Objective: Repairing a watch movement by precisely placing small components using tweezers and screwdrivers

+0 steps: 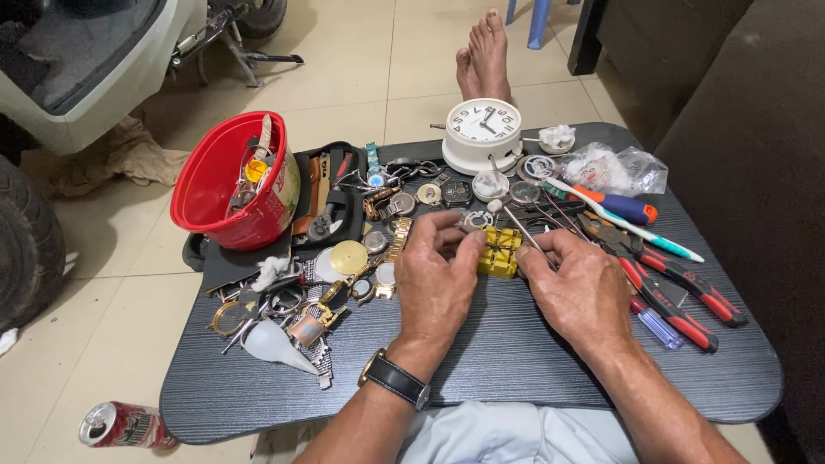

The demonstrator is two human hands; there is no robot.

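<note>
Left hand (436,279) and right hand (571,288) fingertips pinching small yellow plastic block tool (499,251) on dark wood-grain tray table (516,361); round silver metal watch part (474,220) just above it.

A single camera sits on the person's head, looking steeply down and forward over the lap; it is close to the dark tray table (481,369), which fills most of the frame. The view runs forward past the table's far edge to the tiled floor (361,69); no second view shares the scene.
</note>
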